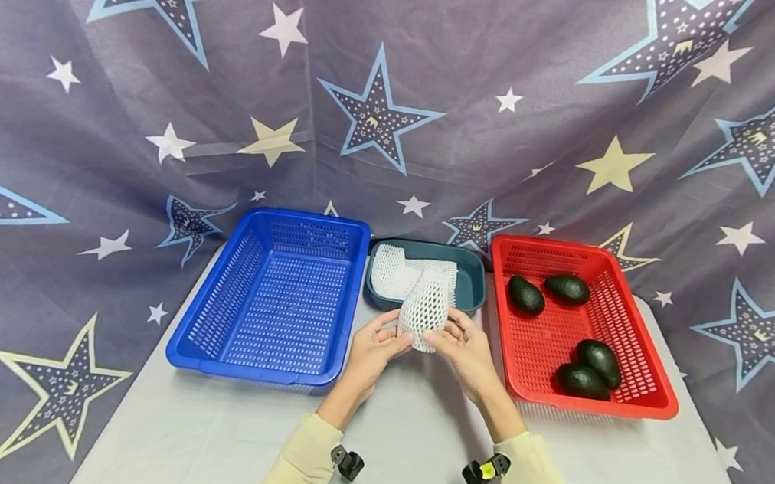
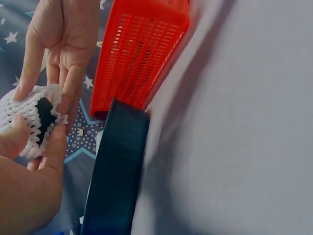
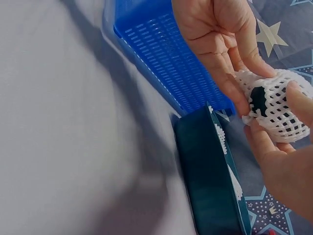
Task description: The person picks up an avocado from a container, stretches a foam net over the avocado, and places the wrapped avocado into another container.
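Between both hands, in front of the teal tray, an avocado (image 2: 45, 116) sits inside a white foam net sleeve (image 1: 425, 312). Its dark skin shows through the mesh and at the sleeve's open end in both wrist views. My left hand (image 1: 371, 350) grips the sleeve from the left, thumb on the near side and fingers beneath. From the right, my right hand (image 1: 472, 358) pinches it with thumb and fingers. More white foam nets (image 1: 392, 272) lie in the teal tray (image 1: 471, 280) just behind the hands. Several bare avocados (image 1: 566, 288) rest in the red basket (image 1: 537, 347).
A blue basket (image 1: 285, 310) with nothing in it stands left of the teal tray, the red basket right of it. All three sit on a pale-covered table (image 1: 404, 443) against a star-patterned cloth (image 1: 378, 187). Table surface lies in front of the containers.
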A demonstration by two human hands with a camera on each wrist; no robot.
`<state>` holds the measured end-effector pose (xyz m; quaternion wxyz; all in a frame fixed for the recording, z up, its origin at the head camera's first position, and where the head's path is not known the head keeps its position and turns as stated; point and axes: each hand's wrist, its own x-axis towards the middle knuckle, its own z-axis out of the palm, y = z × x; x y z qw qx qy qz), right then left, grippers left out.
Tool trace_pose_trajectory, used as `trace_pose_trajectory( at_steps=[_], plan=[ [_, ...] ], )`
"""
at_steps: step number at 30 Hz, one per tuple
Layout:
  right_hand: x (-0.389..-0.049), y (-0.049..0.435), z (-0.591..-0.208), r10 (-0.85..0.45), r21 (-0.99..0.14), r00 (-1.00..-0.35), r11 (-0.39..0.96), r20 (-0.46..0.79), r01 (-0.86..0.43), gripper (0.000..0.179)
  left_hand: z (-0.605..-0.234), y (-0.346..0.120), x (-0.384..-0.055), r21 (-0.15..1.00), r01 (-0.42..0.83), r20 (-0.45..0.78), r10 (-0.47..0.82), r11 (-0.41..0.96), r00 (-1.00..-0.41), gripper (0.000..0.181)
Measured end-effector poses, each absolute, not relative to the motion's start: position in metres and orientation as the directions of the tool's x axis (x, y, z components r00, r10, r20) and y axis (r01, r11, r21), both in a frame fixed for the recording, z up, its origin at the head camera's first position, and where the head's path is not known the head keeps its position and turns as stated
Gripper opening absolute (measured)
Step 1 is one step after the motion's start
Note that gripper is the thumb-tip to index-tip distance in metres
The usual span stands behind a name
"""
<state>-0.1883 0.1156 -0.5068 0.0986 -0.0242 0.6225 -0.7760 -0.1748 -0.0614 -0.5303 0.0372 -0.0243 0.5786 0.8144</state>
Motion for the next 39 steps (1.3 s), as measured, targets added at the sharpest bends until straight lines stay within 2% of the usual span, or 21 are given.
trace_pose_trajectory(
  at_steps=[7,13,19,25,39],
  plan=[
    [-0.189,0.115,-0.504,-0.161,-0.962,-0.980,-0.226,-0.121,0.156,0.062,-0.520,-0.065,-0.174,0.969,-0.086,-0.074,0.061,-0.230,-0.995,0.055],
    [-0.190,0.110,-0.501,-0.164,-0.956,-0.977,-0.239,-0.134,0.171,0.060,-0.505,-0.069,-0.174,0.987,-0.060,-0.054,0.047,-0.152,-0.997,0.064],
    [-0.193,0.100,-0.493,-0.188,-0.954,-0.978,-0.265,-0.091,0.140,0.059,-0.485,-0.077,-0.179,0.987,-0.109,-0.103,0.059,-0.114,-0.993,0.072],
    [-0.198,0.086,-0.481,-0.219,-0.966,-0.974,-0.232,-0.059,0.111,0.062,-0.468,-0.090,-0.187,0.988,-0.136,-0.132,0.053,-0.068,-0.990,0.080],
    [-0.208,0.057,-0.450,-0.369,-0.981,-0.929,-0.174,-0.011,0.081,0.068,-0.444,-0.129,-0.204,0.988,-0.153,-0.150,0.078,-0.031,-0.986,0.073]
  ],
)
